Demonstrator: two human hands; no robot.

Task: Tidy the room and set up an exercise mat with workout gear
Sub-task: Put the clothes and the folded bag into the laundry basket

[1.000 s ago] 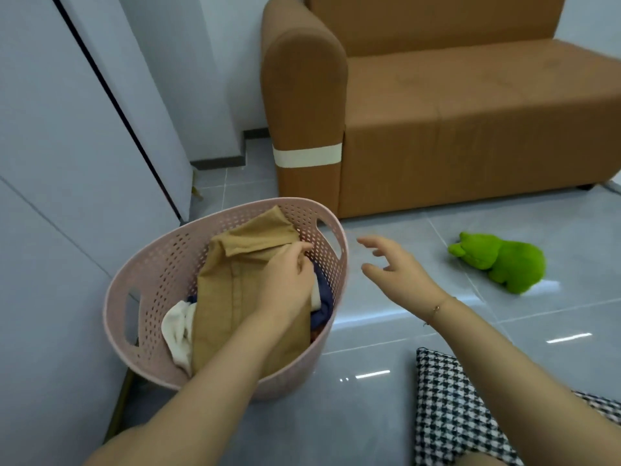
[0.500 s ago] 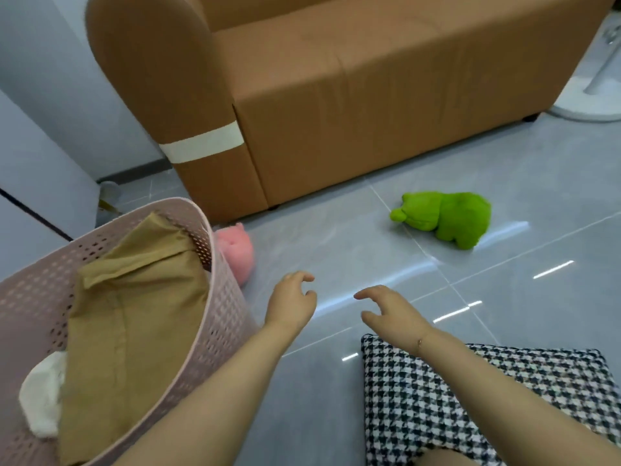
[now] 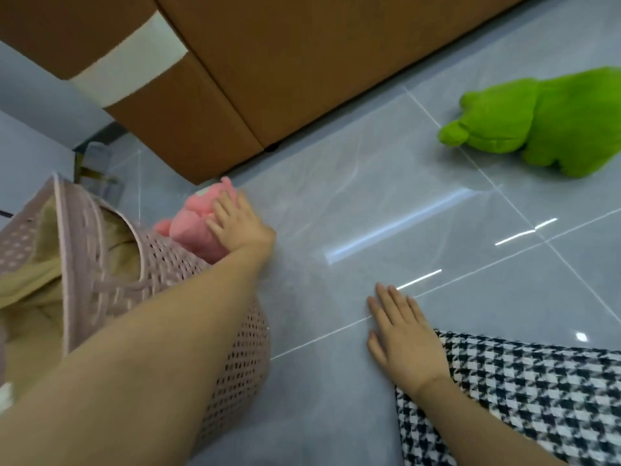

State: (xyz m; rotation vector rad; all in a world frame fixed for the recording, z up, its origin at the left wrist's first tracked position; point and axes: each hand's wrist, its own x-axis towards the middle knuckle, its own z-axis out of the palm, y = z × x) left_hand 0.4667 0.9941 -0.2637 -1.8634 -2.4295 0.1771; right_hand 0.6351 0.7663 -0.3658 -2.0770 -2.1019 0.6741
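A pink plush toy point(image 3: 196, 227) lies on the grey tile floor between the pink laundry basket point(image 3: 242, 358) and the sofa's corner. My left hand point(image 3: 237, 223) reaches past the basket and grips the toy, fingers curled over its side. The basket holds a tan garment point(image 3: 30, 280). My right hand point(image 3: 401, 334) lies flat on the floor with straight fingers, just beside the edge of a black-and-white houndstooth cushion point(image 3: 524, 398). A green plush toy point(image 3: 551, 122) lies on the floor at the right.
A brown sofa point(image 3: 302, 62) with a white band on its armrest fills the top of the view. A grey wall and a dark skirting strip stand behind the basket at the left. Glossy floor tiles spread between the sofa, the cushion and the green toy.
My left hand left the tan garment in the basket, moved forward and took hold of the pink toy. My right hand dropped flat onto the floor. My view swung down and closer.
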